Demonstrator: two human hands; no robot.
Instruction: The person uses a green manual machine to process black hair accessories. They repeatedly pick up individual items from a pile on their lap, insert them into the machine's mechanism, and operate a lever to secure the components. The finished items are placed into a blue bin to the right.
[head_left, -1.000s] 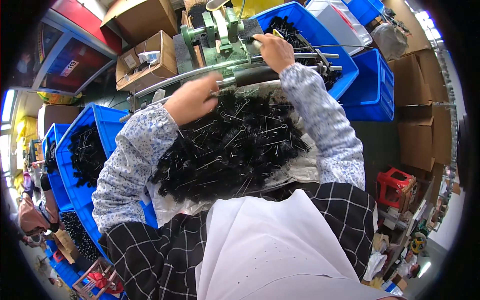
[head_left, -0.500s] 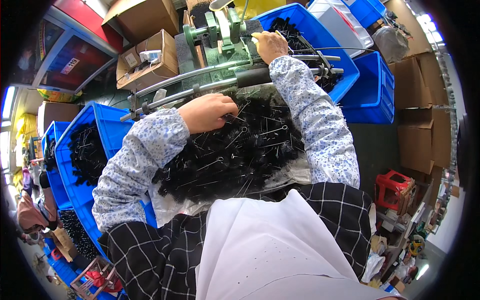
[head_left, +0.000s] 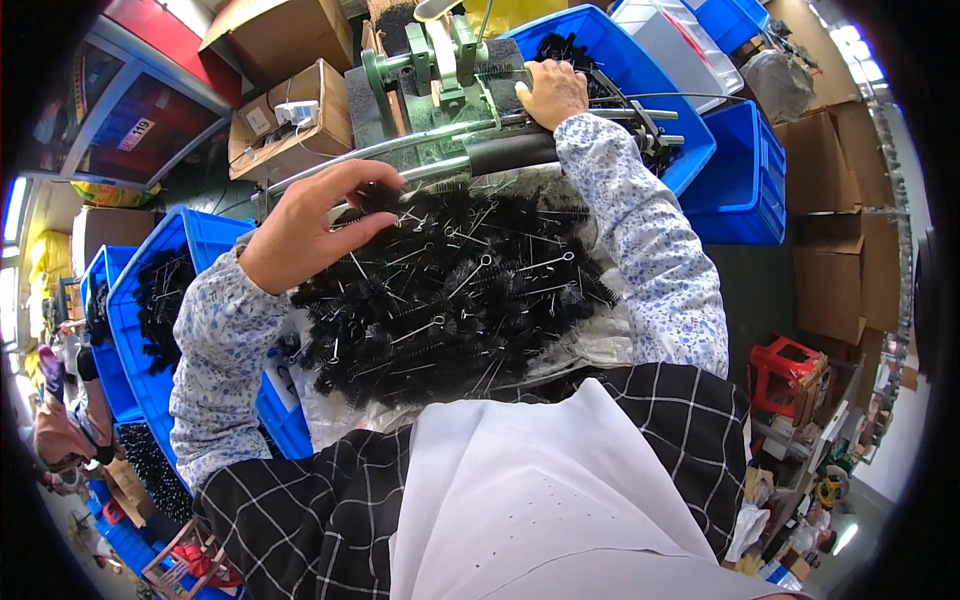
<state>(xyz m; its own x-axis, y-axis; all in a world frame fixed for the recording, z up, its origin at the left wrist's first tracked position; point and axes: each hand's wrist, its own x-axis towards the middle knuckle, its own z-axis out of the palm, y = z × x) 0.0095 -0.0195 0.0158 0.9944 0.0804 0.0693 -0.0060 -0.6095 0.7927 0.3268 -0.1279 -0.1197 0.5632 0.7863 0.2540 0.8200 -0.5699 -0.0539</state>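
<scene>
A heap of black bristle brushes with twisted wire stems and looped ends lies on pale sheeting across my lap. Over the heap's far left edge, my left hand has its thumb and fingers spread apart. Dark bristles show in the gap between them, but no firm grip is visible. Beyond the metal rails, my right hand is closed at the right side of a green bench machine. A thin black brush runs from its fingers toward the machine's wheel; the fingertips are partly hidden.
Curved metal rails with a black sleeve cross in front of the machine. Blue bins stand at the right, and another blue bin with brushes is at the left. An open cardboard box sits beside the machine.
My left hand has moved left across the heap, and its fingers have spread. My right hand has shifted slightly right, and a brush now shows between it and the machine.
</scene>
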